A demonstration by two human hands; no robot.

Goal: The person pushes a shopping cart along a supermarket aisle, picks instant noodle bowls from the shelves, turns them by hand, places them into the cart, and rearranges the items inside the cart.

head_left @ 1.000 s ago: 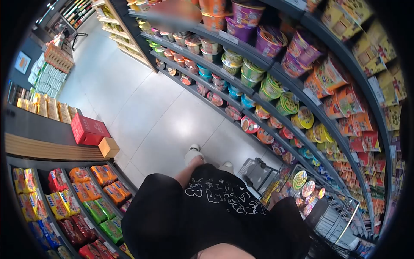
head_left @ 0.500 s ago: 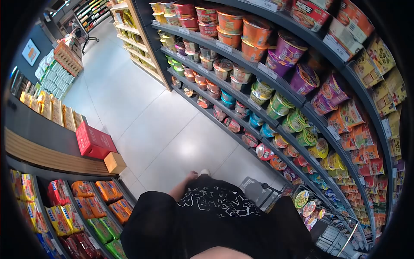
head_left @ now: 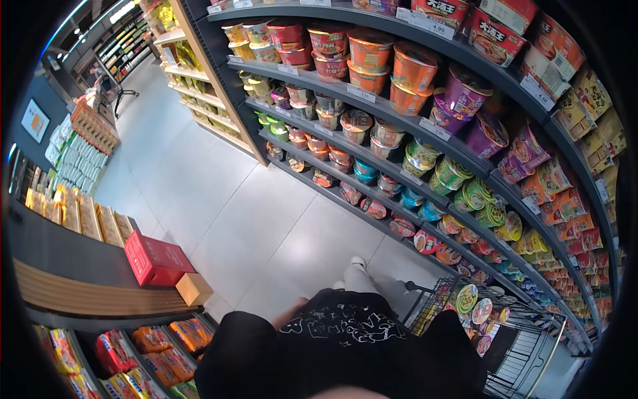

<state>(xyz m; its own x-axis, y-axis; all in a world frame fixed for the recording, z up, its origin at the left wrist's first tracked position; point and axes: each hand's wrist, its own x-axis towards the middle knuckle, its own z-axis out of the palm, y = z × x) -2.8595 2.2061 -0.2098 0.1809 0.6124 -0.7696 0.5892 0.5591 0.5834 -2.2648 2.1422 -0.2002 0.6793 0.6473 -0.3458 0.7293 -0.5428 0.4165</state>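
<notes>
My left hand [head_left: 298,306] is low in front of my black printed shirt [head_left: 345,326], over the floor; its fingers are largely hidden by the shirt, and nothing is seen in it. Of my right hand only a sliver of skin [head_left: 449,307] shows above the black sleeve, beside the cart, so its grip is hidden. The wire shopping cart [head_left: 525,352] stands at my right, holding several round noodle tubs, among them a green-lidded one [head_left: 466,298].
Long dark shelves [head_left: 372,100] of cup and bagged noodles curve along the right. At the left are a red box [head_left: 156,258], a cardboard box [head_left: 194,289] and a rack of packaged snacks [head_left: 153,339]. A tiled floor [head_left: 266,219] runs between them.
The view has tilted up and turned, showing more upper shelf. My left hand has dropped partly behind the shirt. A white shoe has stepped forward and to the right. The cart remains at my right.
</notes>
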